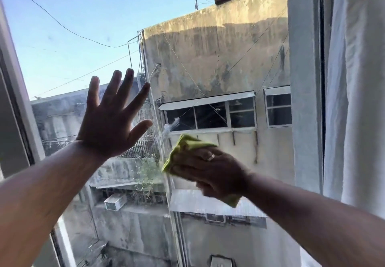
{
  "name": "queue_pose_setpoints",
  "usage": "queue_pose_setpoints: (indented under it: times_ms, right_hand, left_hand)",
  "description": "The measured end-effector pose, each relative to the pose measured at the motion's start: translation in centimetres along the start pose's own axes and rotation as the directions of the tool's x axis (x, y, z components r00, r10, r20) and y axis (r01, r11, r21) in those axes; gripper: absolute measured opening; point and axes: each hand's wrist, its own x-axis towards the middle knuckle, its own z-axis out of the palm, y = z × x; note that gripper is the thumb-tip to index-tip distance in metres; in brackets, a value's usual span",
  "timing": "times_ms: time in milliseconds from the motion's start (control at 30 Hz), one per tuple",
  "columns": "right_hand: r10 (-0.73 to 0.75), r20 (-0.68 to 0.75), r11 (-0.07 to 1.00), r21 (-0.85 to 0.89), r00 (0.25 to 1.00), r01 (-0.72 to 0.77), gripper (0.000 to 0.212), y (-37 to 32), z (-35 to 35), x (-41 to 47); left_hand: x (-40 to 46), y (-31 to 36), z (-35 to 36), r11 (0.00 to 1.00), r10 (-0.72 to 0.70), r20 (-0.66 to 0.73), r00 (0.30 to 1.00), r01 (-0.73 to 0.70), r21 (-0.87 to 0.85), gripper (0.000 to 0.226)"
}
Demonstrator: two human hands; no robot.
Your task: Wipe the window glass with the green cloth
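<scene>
left hand: up flat by the window glass, fingers spread wide, holding nothing | right hand: fingers pressed over the green cloth (a ring shows on one finger) | green cloth: low on the glass, right of the middle | white curtain: far right.

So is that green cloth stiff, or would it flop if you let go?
Probably floppy: the cloth bunches and folds under the right hand, with corners sticking out both sides. It looks light, since one hand presses it against the glass. It would likely drop limp if released.
</scene>
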Motion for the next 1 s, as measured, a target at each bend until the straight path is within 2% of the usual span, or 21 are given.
queue_pose_setpoints:
  times_ms: [33,67,133,233,267,300,333,367,400,467,500,533,567,633,667,733,800,833,933,1000]
  right_hand:
    - [0.171,-0.042,0.985,0.001,0.984,-0.171,0.063,2.1,-0.7,-0.6]
    - [0.361,-0.078,0.932,0.008,0.929,-0.362,0.067,4.1,-1.3,-1.4]
    - [0.637,-0.126,0.769,0.046,0.76,-0.637,0.072,6.8,-2.0,-2.6]
    - [0.834,-0.151,0.549,0.126,0.531,-0.826,0.071,7.8,-1.8,-0.2]
    - [0.872,-0.169,0.482,0.13,0.46,-0.866,0.071,7.4,-1.7,1.4]
    - [0.885,-0.191,0.451,0.125,0.424,-0.884,0.071,6.4,-1.4,3.2]
    - [0.871,-0.209,0.475,0.123,0.445,-0.871,0.071,4.9,-1.1,5.0]
    - [0.825,-0.218,0.553,0.124,0.521,-0.824,0.072,2.8,-0.7,6.7]
    - [0.742,-0.215,0.665,0.117,0.635,-0.737,0.075,0.2,-0.1,8.1]
    - [0.438,-0.134,0.899,0.059,0.889,-0.434,0.081,-5.4,1.1,10.4]
    - [0.248,-0.068,0.969,0.018,0.966,-0.247,0.082,-7.8,1.4,11.0]
    - [0.083,0.0,0.996,-0.01,0.997,-0.083,0.082,-9.2,1.7,11.1]
    - [-0.029,0.061,0.999,-0.021,0.998,0.03,0.082,-9.3,1.7,11.0]
    - [-0.09,0.071,0.995,-0.028,0.993,0.092,0.08,-6.6,1.2,10.3]
    - [-0.036,0.025,0.999,-0.024,0.999,0.037,0.078,-4.5,0.8,9.8]
    - [0.226,-0.115,0.974,0.005,0.967,-0.227,0.077,0.2,-0.2,8.2]
    - [0.471,-0.197,0.879,0.022,0.86,-0.476,0.074,3.8,-1.5,7.2]
    - [0.549,-0.205,0.831,0.032,0.81,-0.555,0.072,4.6,-1.9,7.3]
    - [0.678,-0.219,0.731,0.107,0.701,-0.674,0.063,4.7,-2.6,10.6]
    - [0.683,-0.207,0.73,0.158,0.7,-0.665,0.064,3.4,-2.5,13.3]
  left_hand:
    - [-0.1,-0.7,-0.1,0.999,0.042,-0.007,0.999,-0.042,-0.001,0.08]
    - [-0.2,-1.8,-0.1,0.996,0.087,-0.016,0.996,-0.087,0.017,0.081]
    - [-0.6,-4.2,-0.1,0.992,0.1,-0.023,0.995,-0.098,0.077,0.08]
    - [-1.2,-6.0,0.1,0.995,-0.097,0.014,0.995,0.096,0.036,0.076]
    - [-1.2,-5.8,0.3,0.992,-0.125,0.018,0.992,0.125,0.018,0.073]
    - [-1.3,-5.7,0.6,0.992,-0.123,0.018,0.992,0.123,0.009,0.071]
    - [-1.3,-5.7,0.9,0.994,-0.109,0.015,0.994,0.109,0.004,0.069]
    - [-1.3,-5.8,1.0,0.995,-0.096,0.011,0.995,0.096,0.0,0.067]
    - [-1.4,-6.0,1.0,0.996,-0.09,0.006,0.996,0.09,-0.009,0.066]
    - [-1.4,-6.2,0.8,0.995,-0.095,-0.001,0.995,0.095,-0.033,0.064]
    - [-1.5,-6.2,0.7,0.994,-0.101,0.001,0.995,0.101,-0.045,0.064]
    - [-1.5,-6.1,0.5,0.993,-0.107,0.004,0.994,0.107,-0.055,0.063]
    - [-1.5,-6.1,0.4,0.992,-0.11,0.008,0.994,0.11,-0.058,0.062]
    - [-1.5,-6.3,0.2,0.992,-0.113,0.015,0.994,0.113,-0.059,0.061]
    - [-1.5,-6.4,0.2,0.992,-0.114,0.017,0.993,0.115,-0.056,0.061]
    - [-1.5,-6.3,0.3,0.992,-0.117,0.021,0.993,0.118,-0.051,0.061]
    - [-1.5,-6.0,0.3,0.993,-0.108,0.021,0.994,0.109,-0.054,0.064]
    - [-1.4,-6.1,0.1,0.994,-0.089,0.024,0.996,0.09,-0.061,0.066]
    - [-1.5,-8.1,-0.3,0.997,-0.059,0.045,0.997,0.061,-0.044,0.076]
    - [-1.5,-9.7,-0.3,0.99,-0.138,0.051,0.989,0.139,-0.009,0.077]
